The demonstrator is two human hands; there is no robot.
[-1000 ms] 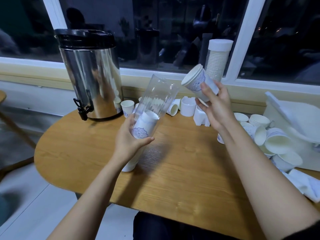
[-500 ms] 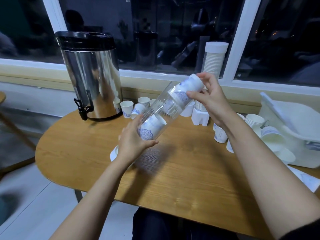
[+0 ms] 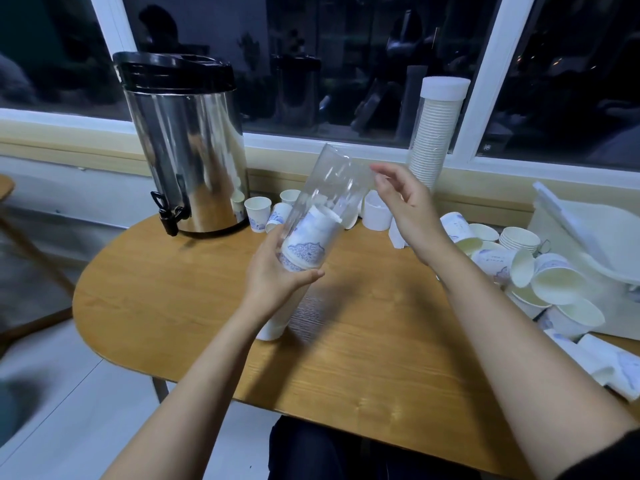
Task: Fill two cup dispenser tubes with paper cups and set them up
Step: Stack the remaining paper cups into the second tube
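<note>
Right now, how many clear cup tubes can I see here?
2. The held tube is tilted in the left hand, partly filled; the capped tube stands full by the window. I see no others.

The left grip (image 3: 273, 275), nearer and lower, curls from below around the tilted clear tube (image 3: 332, 188), while the right grip (image 3: 405, 202) hangs farther and higher, its fingers (image 3: 388, 178) relaxed and holding nothing.

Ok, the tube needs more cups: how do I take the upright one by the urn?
Pinch the upright cup by its wall below the rim, from the near side: the urn crowds its left, a tipped cup its right.
</note>
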